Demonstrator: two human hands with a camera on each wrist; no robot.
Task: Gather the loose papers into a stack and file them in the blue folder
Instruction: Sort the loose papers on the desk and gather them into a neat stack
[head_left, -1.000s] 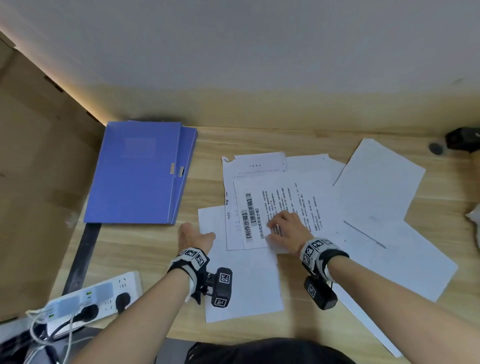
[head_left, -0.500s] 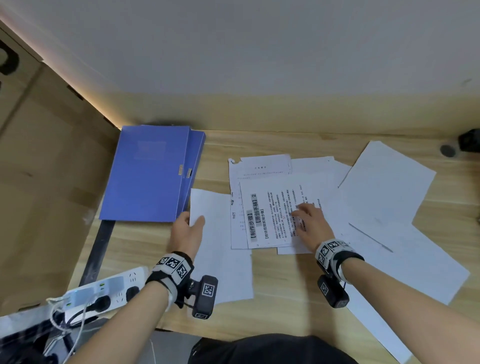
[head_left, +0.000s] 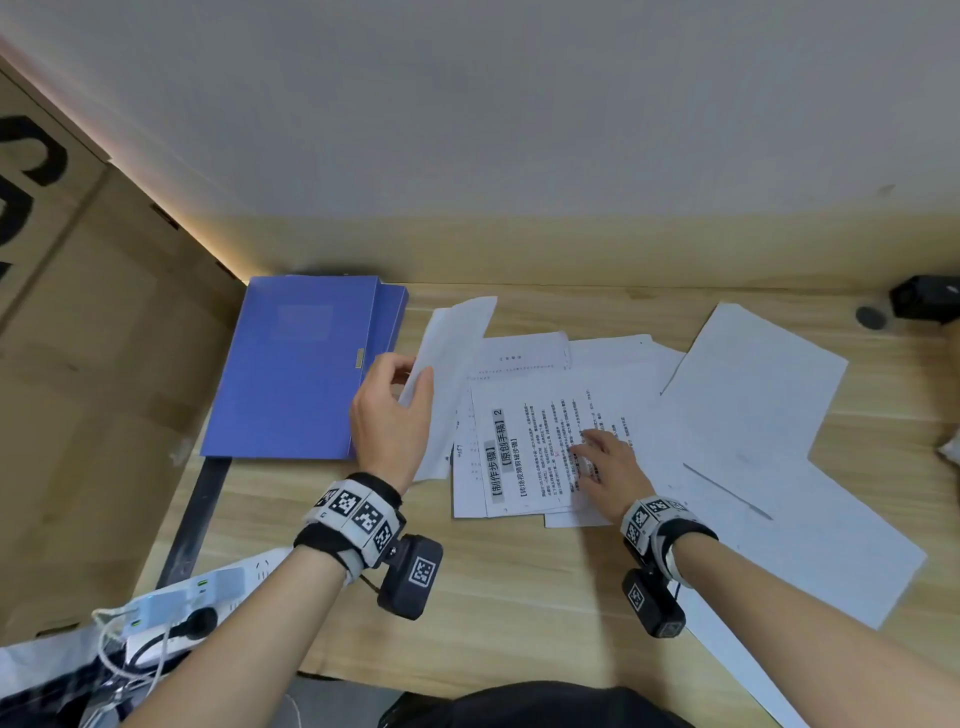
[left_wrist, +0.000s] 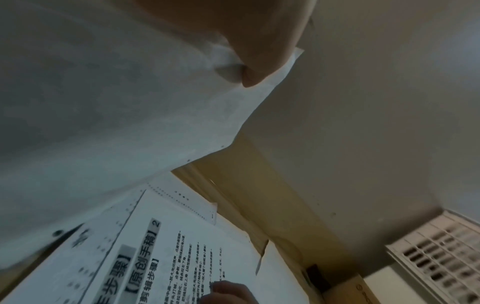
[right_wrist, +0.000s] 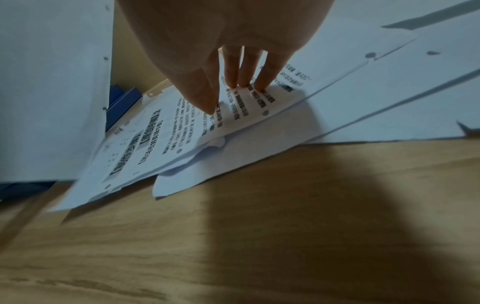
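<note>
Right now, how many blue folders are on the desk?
2. One blue folder lies flat at the back-left corner of the desk. A second folder lies under it, with only its right edge showing. Anything further beneath would be hidden.

We sit at a light wooden desk (head_left: 519, 597) whose grain runs side to side. At twelve o'clock a plain grey-white wall (head_left: 519, 104) rises behind it, with a pale wooden strip (head_left: 571, 249) along its foot. From nine to eleven o'clock stands a brown cardboard panel (head_left: 93, 364) with black printing, and a thin line of warm light (head_left: 171, 223) glows along its top edge. At seven o'clock a white power strip (head_left: 208, 587) lies with plugs in it.
</note>
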